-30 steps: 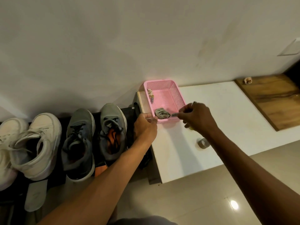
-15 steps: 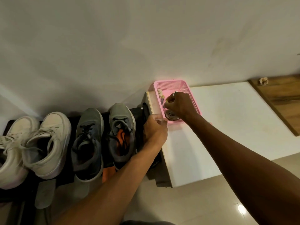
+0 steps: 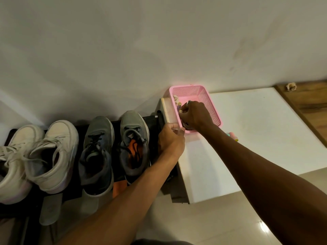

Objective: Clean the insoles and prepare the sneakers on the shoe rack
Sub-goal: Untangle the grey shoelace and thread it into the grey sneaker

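The left hand (image 3: 170, 138) pinches the near corner of one pink basket (image 3: 210, 106). The right hand (image 3: 194, 115) is curled inside it; whether it grips anything, I cannot tell. The basket sits on a white surface (image 3: 247, 138). Left of the hands, a rack (image 3: 116, 123) carries two grey sneakers (image 3: 96, 152) and two white sneakers (image 3: 53, 156). Three insoles (image 3: 51, 207) stick out beneath.

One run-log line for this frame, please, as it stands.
step: at basket | left hand: holds basket corner | right hand: in basket, grasp hidden | sneakers: four on rack, untouched
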Motion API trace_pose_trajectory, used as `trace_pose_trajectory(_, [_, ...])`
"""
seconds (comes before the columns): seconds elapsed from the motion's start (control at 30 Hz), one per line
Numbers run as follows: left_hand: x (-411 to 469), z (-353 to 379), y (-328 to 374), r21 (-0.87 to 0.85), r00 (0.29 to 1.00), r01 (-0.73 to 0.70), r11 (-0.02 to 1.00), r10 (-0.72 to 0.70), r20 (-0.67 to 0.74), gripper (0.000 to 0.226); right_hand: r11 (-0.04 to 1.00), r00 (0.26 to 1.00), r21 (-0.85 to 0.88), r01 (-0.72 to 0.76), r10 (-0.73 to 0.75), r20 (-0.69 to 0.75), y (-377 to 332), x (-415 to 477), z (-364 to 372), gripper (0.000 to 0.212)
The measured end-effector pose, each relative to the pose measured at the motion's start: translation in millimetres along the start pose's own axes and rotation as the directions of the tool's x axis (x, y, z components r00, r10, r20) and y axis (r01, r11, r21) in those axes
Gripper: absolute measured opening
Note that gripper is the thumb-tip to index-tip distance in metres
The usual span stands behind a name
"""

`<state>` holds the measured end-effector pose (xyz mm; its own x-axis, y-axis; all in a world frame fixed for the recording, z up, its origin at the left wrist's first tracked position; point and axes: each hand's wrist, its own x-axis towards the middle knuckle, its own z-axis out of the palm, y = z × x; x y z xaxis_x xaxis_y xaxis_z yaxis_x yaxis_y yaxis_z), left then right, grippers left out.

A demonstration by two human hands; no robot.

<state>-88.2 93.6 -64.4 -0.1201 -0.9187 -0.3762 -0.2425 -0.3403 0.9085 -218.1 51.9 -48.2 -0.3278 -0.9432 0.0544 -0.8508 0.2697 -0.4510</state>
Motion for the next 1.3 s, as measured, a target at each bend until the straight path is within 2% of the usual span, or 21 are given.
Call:
trace_pose_trajectory(0.37, [3,-1,-1,0.008,1.0,-0.013,1.0,0.013,-0.01,0.014,0.999,0.999,0.017,-0.044,0.044,0.009,7,-9,-28,0.047])
trace_pose_trajectory(0.47, [4,-3,0,0.007,0.999,-0.031,0.999,0.031,-0.011,0.012,0.994,0.993,0.053,-0.091,0.095,-0.072,18,-21,-50,0.043])
trace_pose_trajectory(0.63, [2,-5,4,0.014,0.999,-0.025,1.0,0.025,-0.022,0.01,0.977,0.958,0.066,-0.205,0.214,-0.193,55,-56,-81,0.021])
trace_pose_trajectory(0.87, [-3,-2,8,0.026,0.999,-0.039,0.999,0.039,-0.011,0.012,0.91,0.907,0.002,-0.416,0.414,-0.08,103,-92,-81,0.015])
trace_pose_trajectory(1.03, [-2,-3,7,0.031,0.999,-0.034,0.999,0.035,-0.021,0.013,0.898,0.899,-0.037,-0.438,0.436,-0.051,104,-100,-72,0.011])
trace_pose_trajectory(1.2, [-4,-1,6,0.028,1.0,-0.026,0.999,0.026,-0.017,0.01,0.878,0.884,-0.112,-0.466,0.458,-0.088,102,-103,-62,0.029])
trace_pose_trajectory(1.3, [-5,-1,5,0.023,0.999,-0.031,0.999,0.032,-0.017,0.01,0.88,0.891,-0.141,-0.453,0.443,-0.095,101,-102,-58,0.029])
